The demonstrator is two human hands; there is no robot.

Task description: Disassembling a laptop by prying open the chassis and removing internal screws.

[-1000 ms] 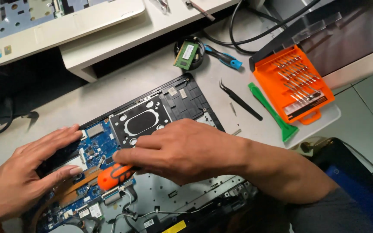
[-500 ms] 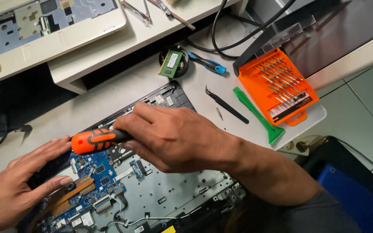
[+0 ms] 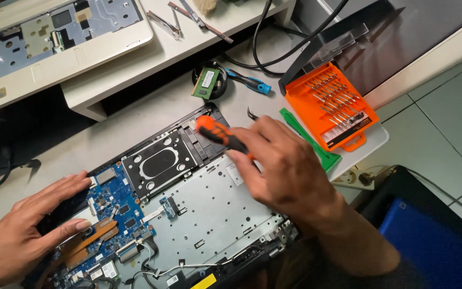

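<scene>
1. A grey worktable (image 3: 135, 126) carries everything here; a white raised shelf (image 3: 151, 59) stands along its far side.
2. An opened black laptop base with its cover off (image 3: 188, 208) lies in the middle of the table. Inside it sit a blue circuit board (image 3: 118, 206) on the left, a bare silver metal plate (image 3: 215, 206) on the right and a black drive bay with an oval cut-out (image 3: 159, 163) towards the far edge.
3. A white laptop shell (image 3: 54, 37) lies on the shelf, its grey metal inner frame showing.
4. An orange plastic bit case (image 3: 330, 104) rests open at the table's right edge, its clear lid (image 3: 327, 48) tipped back; a row of slim metal bits fills its slots.
5. The right hand (image 3: 282, 166) is closed around an orange-and-black screwdriver (image 3: 220, 134), which lies slanted above the laptop's far right corner.
6. The left hand (image 3: 25, 230) lies flat with fingers spread on the laptop's left edge, gripping nothing.
7. A green plastic pry tool (image 3: 316, 147) lies beside the case.
8. A blue-handled screwdriver (image 3: 249, 83) lies near a green memory module (image 3: 206, 83).
</scene>
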